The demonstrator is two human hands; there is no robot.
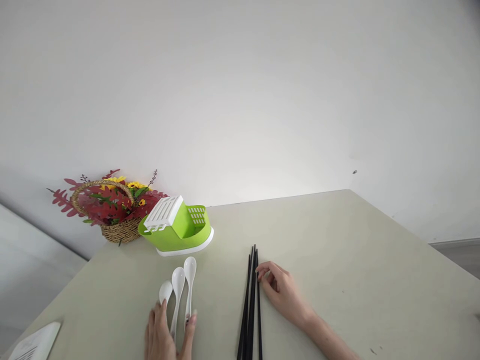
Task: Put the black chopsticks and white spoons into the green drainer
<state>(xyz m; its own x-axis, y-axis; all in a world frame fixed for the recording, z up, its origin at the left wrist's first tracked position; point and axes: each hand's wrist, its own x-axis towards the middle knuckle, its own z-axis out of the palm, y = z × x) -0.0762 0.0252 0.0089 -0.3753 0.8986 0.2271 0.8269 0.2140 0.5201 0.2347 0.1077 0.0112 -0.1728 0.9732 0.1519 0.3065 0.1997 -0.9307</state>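
Three white spoons (pixel 178 282) lie side by side on the table, bowls pointing away from me. My left hand (pixel 165 335) straddles their handles, fingers at the left spoon and thumb over the right one, spread apart. Several black chopsticks (pixel 252 305) lie lengthwise in a loose bundle right of the spoons. At the bundle's right side, my right hand (pixel 279 290) has its fingers curled in a pinch at the outermost chopstick. The near ends of the chopsticks run out of view.
Behind the spoons stands a green and white plastic cutlery holder (pixel 180 232) with a slotted white top. Left of it is a wicker basket (pixel 122 231) of artificial flowers. A white object (pixel 37 342) lies at the table's left edge. A wall borders the table (pixel 318 235).
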